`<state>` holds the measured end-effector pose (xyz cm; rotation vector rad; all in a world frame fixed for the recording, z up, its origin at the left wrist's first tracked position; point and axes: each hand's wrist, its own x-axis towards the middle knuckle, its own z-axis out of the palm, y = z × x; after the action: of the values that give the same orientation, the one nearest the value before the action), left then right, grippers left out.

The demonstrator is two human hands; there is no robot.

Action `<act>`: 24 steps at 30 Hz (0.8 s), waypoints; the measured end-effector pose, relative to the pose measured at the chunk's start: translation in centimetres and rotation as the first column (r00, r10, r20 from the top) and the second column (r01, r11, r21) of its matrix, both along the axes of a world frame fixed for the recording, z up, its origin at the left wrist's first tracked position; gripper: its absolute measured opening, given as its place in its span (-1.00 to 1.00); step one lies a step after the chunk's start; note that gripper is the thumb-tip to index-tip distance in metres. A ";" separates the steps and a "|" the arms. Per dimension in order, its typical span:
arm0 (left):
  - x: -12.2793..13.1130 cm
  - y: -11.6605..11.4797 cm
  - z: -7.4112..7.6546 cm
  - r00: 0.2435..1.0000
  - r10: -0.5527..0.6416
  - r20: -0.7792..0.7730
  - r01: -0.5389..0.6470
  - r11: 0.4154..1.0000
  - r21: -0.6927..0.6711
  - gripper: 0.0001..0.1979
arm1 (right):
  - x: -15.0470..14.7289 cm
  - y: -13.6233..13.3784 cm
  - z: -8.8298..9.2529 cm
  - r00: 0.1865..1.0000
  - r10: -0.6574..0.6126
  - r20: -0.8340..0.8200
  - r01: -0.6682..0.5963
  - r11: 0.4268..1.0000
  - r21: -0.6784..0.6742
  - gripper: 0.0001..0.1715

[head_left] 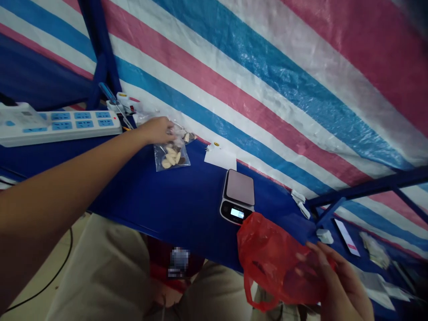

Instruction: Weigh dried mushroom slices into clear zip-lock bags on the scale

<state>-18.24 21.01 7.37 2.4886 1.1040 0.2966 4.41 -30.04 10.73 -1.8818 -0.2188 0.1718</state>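
Note:
My left hand [157, 130] reaches far across the blue table and grips the top of a clear plastic bag [171, 157] with several pale pieces and a few dark ones inside. The bag rests on the blue surface. My right hand [337, 281] is low at the right, near my lap, and holds a crumpled red plastic bag [272, 258]. A small digital scale [238, 195] with a lit display sits between the two hands, its pan bare.
A white power strip [60, 125] with blue sockets lies at the far left, a screwdriver [115, 103] beside it. A white paper label [220, 156] lies behind the scale. Small white bits and packets [374, 249] lie at the right. A striped tarp [267, 80] backs the table.

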 end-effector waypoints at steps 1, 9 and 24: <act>0.0 -0.2 0.0 1.000 -0.019 0.010 0.019 1.000 0.019 -0.51 | -0.1 0.0 0.1 1.000 -0.007 0.006 0.007 1.000 0.003 -0.31; 0.1 -3.4 2.3 0.977 -0.124 0.175 0.114 0.991 0.063 -0.45 | -0.1 -1.0 -0.2 1.000 -0.011 0.011 0.011 1.000 -0.001 -0.43; 9.4 -26.3 13.9 0.432 -0.671 0.603 0.770 0.622 0.141 -0.82 | 0.6 -2.2 -4.0 0.937 0.349 -0.013 -0.306 0.839 0.449 -0.14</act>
<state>-8.84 -5.33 21.31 2.1907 -0.2605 0.6468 4.97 -32.22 6.74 -1.3667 -0.4773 0.4107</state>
